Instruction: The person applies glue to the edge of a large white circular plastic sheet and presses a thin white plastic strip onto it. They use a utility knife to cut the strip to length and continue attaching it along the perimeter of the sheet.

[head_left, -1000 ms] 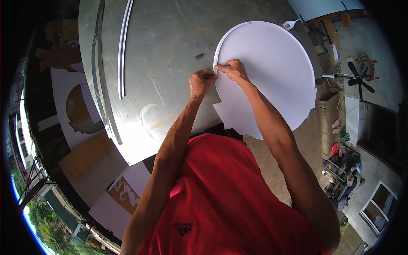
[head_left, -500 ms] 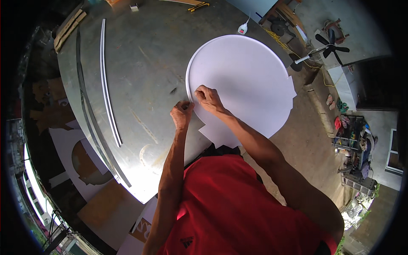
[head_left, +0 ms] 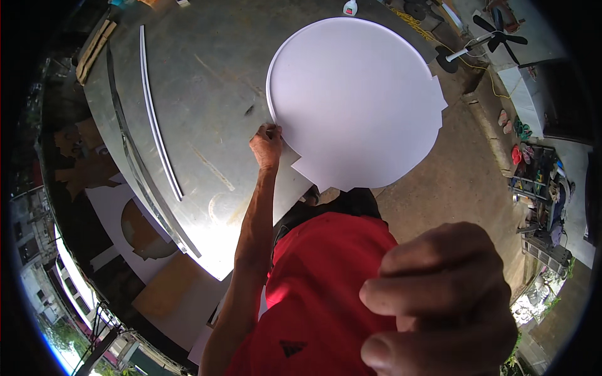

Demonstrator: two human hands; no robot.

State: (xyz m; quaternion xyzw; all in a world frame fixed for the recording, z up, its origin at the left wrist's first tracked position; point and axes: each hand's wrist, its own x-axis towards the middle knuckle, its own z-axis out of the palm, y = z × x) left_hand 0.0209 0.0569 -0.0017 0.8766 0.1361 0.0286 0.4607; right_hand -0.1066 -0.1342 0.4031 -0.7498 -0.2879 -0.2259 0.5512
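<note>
A large white round sheet [head_left: 357, 106] lies on the grey metal tabletop, with a thin raised rim strip [head_left: 269, 94] along its left and far edge and notched corners at its near and right sides. At the sheet's left edge, where the strip comes down, my left hand [head_left: 266, 147] is closed in a pinch. Its fingertips cover that bit of the rim. My right hand [head_left: 445, 294] is raised very close to the camera, off the sheet, in front of my red shirt. Its fingers are curled inward; whatever they may hold is hidden.
Long white strips [head_left: 153, 113] lie on the tabletop [head_left: 207, 81] at left, beside a dark metal strip [head_left: 119, 113]. A small white bottle [head_left: 350, 8] stands beyond the sheet. A fan [head_left: 495, 37] and a loaded rack [head_left: 539, 194] stand to the right.
My right hand has left the sheet's left rim and come up toward the camera at lower right. My left hand stays at the rim. The whole view has shifted a little.
</note>
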